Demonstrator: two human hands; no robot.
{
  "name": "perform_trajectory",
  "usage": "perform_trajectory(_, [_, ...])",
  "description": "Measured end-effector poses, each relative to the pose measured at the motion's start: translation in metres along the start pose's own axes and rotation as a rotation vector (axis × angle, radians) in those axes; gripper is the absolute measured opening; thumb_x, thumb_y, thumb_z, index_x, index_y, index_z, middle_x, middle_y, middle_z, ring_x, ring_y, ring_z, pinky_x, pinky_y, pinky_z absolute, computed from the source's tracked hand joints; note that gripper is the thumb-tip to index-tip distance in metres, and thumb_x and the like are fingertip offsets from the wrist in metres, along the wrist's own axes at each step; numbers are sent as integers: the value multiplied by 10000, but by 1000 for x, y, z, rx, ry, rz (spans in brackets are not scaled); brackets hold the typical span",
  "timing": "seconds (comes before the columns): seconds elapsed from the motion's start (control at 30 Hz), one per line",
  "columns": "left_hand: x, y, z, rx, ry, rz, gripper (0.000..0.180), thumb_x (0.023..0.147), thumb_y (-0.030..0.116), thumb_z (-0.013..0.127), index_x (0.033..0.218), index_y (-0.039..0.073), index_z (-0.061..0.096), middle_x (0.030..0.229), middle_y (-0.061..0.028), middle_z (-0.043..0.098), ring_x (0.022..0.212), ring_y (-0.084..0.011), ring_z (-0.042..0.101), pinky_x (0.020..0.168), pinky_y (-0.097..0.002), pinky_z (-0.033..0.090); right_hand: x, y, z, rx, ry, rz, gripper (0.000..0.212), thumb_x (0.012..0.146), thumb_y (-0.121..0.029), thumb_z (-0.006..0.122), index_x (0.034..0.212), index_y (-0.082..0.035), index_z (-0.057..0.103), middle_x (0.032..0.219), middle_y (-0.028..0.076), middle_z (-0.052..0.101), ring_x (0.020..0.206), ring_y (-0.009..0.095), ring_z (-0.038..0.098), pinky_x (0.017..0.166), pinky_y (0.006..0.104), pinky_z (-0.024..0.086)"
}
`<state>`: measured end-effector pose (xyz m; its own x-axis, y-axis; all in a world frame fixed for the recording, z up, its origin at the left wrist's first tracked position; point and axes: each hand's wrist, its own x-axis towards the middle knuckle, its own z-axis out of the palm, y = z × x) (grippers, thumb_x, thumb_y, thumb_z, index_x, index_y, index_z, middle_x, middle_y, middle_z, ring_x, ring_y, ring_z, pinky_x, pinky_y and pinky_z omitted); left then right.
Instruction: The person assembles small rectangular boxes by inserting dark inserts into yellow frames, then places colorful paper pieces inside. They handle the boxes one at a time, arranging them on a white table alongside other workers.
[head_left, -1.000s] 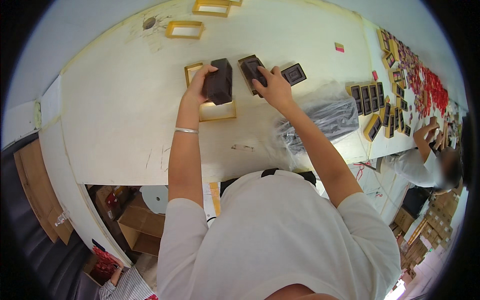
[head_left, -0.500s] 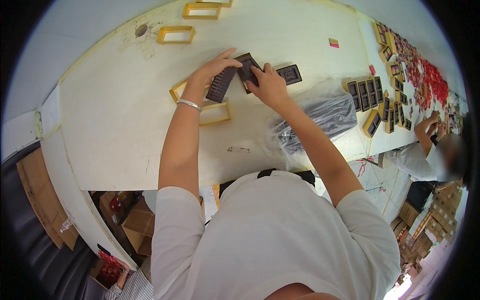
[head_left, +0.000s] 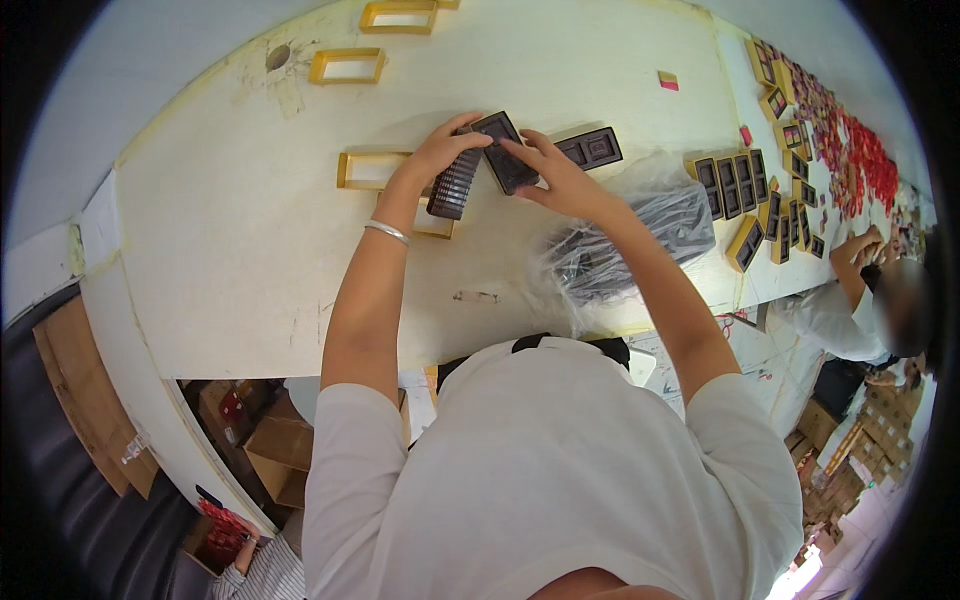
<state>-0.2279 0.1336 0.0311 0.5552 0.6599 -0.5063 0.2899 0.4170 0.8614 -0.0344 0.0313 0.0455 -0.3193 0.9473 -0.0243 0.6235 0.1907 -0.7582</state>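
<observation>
My left hand point(head_left: 438, 152) grips a stack of dark brown plastic trays point(head_left: 453, 186) held above the white table point(head_left: 230, 250). My right hand point(head_left: 552, 175) pinches a single dark tray point(head_left: 505, 150) that it lifts off the top of that stack. Under the hands lies a gold box frame point(head_left: 372, 170), and a second gold frame point(head_left: 432, 226) peeks out below the stack. Another dark tray point(head_left: 591, 148) lies flat on the table just right of my right hand.
A clear plastic bag of dark trays point(head_left: 625, 235) sits right of my arms. Gold frames point(head_left: 346, 66) lie at the far side. Filled boxes point(head_left: 738, 185) and red items point(head_left: 860, 150) line the right end, where another person's hands point(head_left: 868, 245) work. Cardboard boxes point(head_left: 270, 445) stand below the table.
Both hands have come together over the gold frame. The stack has tilted in my left hand and my right hand has taken hold of its top tray.
</observation>
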Motion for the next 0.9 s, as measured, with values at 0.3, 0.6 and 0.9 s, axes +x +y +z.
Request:
perform_trajectory(0.3, [-7, 2, 4, -25, 35, -53, 650, 707, 264, 667, 1283, 69, 438, 1062, -105, 558, 880, -162, 547, 714, -268, 462, -11, 23, 9, -459, -38, -148, 439, 775, -22, 496, 1204, -111, 529, 1133, 181, 465, 897, 305, 573, 721, 355, 505])
perform_trajectory(0.6, [-6, -7, 8, -37, 74, -19, 658, 706, 261, 673, 1281, 56, 425, 1080, -109, 539, 880, -168, 545, 722, -273, 461, -12, 8, 14, -418, 93, -148, 445, 751, -220, 626, 1163, -73, 545, 1150, 183, 445, 882, 315, 563, 701, 382, 496])
perform_trajectory(0.9, [-6, -6, 12, -31, 100, -3, 675, 701, 268, 677, 1280, 37, 419, 1090, -117, 535, 913, -173, 537, 745, -274, 456, -17, 9, 35, -477, 139, -9, 493, 757, -327, 631, 1183, -101, 529, 1249, 189, 389, 996, 326, 512, 780, 411, 466])
